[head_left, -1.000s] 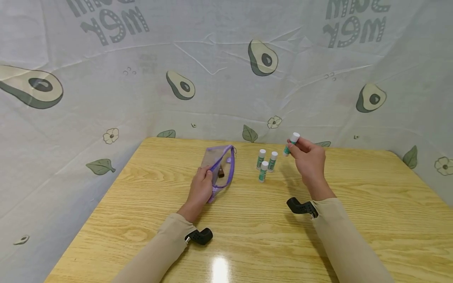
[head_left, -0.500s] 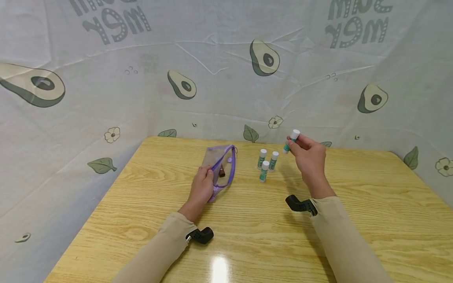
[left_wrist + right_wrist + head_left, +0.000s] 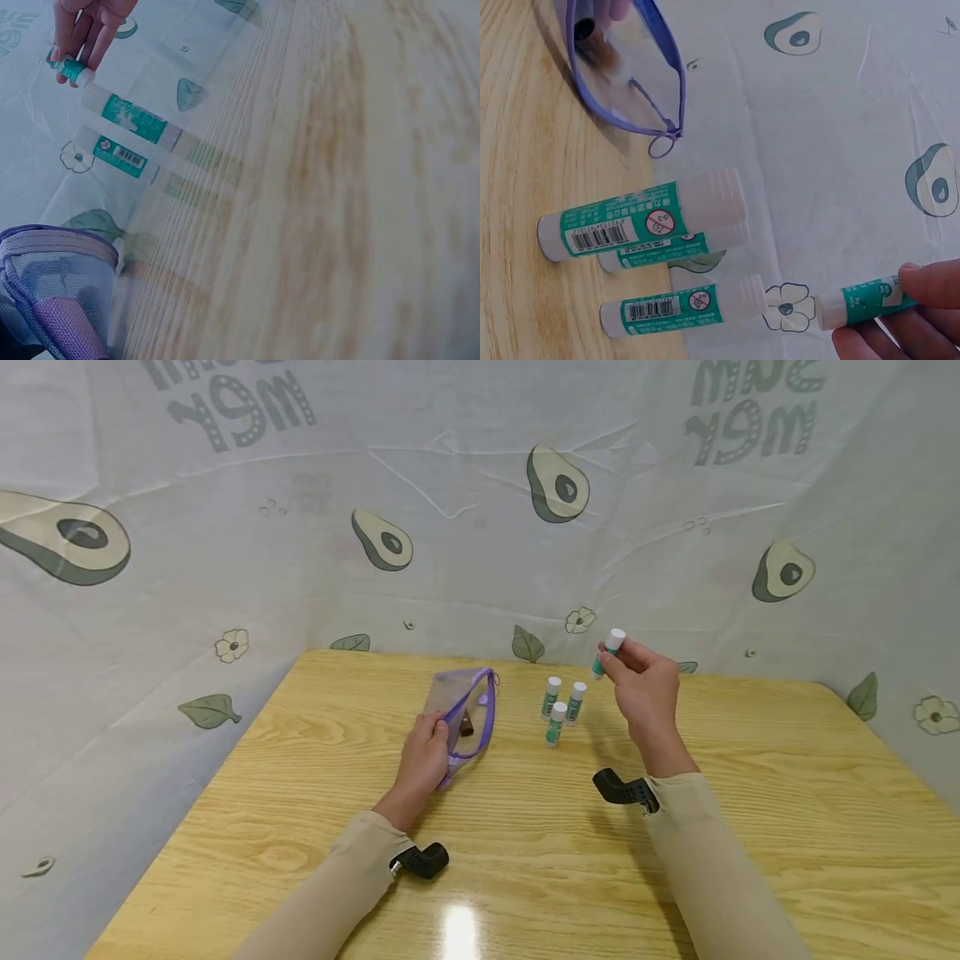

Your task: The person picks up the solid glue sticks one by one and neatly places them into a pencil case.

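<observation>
My left hand [image 3: 423, 756] grips the near left side of a mesh zip pouch [image 3: 448, 692] with purple edging, its mouth gaping toward the right. A small dark brown object [image 3: 467, 724] lies inside; the right wrist view shows it as a brown tube [image 3: 596, 49]. Raised over the table, my right hand [image 3: 651, 697] pinches a glue stick [image 3: 614, 641] with a white cap and green label, tilted. Between the hands stand three similar glue sticks, upright and close together: a left one [image 3: 551, 698], a right one [image 3: 575, 703] and a nearer one [image 3: 556, 725].
The wooden table [image 3: 322, 860] runs back to a pale curtain [image 3: 465, 468] printed with avocados, leaves and flowers. A black wrist mount sticks out from each sleeve, one on the left [image 3: 423, 860] and one on the right [image 3: 624, 789].
My right hand, with the glue stick, has risen slightly and shifted a little to the left. The left hand, the pouch and the standing glue sticks have stayed in place.
</observation>
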The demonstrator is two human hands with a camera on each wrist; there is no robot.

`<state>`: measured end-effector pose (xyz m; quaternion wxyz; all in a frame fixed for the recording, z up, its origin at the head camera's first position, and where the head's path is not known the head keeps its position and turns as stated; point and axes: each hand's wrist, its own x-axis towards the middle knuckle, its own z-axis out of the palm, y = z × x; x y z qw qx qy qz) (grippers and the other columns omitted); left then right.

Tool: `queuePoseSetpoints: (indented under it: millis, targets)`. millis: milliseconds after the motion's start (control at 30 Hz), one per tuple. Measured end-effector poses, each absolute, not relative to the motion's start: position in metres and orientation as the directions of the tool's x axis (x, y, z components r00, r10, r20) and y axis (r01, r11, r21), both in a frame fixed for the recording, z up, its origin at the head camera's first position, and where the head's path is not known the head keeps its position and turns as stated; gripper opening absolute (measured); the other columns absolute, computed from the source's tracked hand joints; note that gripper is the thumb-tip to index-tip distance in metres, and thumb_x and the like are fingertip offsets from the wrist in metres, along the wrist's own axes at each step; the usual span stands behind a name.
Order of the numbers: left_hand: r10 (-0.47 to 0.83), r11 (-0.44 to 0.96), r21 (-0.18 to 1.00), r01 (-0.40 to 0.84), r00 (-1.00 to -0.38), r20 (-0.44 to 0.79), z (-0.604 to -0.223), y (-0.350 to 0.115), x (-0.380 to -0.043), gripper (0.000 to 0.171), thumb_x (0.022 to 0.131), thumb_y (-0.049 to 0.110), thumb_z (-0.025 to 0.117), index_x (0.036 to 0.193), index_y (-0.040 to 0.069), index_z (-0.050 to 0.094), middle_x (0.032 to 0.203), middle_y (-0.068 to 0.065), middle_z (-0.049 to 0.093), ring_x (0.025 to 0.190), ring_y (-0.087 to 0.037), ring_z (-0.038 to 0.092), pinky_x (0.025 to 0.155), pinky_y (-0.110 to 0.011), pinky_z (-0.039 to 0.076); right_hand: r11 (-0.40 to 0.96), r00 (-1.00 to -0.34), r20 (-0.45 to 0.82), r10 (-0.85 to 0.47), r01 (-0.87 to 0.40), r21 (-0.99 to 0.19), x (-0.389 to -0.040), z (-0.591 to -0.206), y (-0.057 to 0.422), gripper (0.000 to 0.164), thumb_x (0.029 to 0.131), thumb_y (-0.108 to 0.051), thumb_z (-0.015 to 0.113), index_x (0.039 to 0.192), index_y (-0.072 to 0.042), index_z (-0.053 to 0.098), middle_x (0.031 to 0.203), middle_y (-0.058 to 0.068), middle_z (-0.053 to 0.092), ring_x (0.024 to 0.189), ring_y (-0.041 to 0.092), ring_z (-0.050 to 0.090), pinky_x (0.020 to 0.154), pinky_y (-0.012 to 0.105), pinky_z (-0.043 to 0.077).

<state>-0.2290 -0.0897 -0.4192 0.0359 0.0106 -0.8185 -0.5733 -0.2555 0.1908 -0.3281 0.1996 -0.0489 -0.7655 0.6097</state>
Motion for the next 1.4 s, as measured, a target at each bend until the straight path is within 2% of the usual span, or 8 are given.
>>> queuePoseSetpoints:
  millis: [667,967,1400]
  targets:
    - [-0.053,0.348,0.938,0.017,-0.998,0.038,-0.419,-0.087,-0.231,0.049,0.115,0.023,0.034,0.157,0.001,0.048,0.172,-0.021,0.033,0.166,-0.041,0.013,0.135,-0.059,0.015,0.238,-0.911,0.268,0.315,-0.197,-0.951,-0.257,-0.318,0.177,0.043,0.106,-0.013,0.066,0.147,-0.003,0.063,0.143,0.016,0.07,0.135,0.021,0.065,0.116,0.032,0.052]
    - [-0.066,0.356,0.934,0.016,-0.997,0.042,-0.419,-0.087,-0.232,0.049,0.115,0.022,0.034,0.156,0.001,0.049,0.171,-0.022,0.035,0.166,-0.041,0.014,0.135,-0.06,0.016,0.231,-0.921,0.278,0.272,-0.218,-0.948,-0.26,-0.318,0.163,0.041,0.106,-0.012,0.066,0.146,-0.004,0.064,0.142,0.015,0.071,0.133,0.019,0.067,0.114,0.031,0.054]
    - [-0.06,0.348,0.937,0.019,-0.997,0.042,-0.421,-0.089,-0.23,0.049,0.115,0.022,0.034,0.156,0.0,0.049,0.172,-0.024,0.033,0.166,-0.042,0.012,0.135,-0.061,0.014,0.161,-0.937,0.283,0.204,-0.253,-0.954,-0.259,-0.319,0.136,0.04,0.106,-0.011,0.065,0.145,-0.003,0.065,0.141,0.017,0.071,0.135,0.024,0.065,0.116,0.037,0.053]
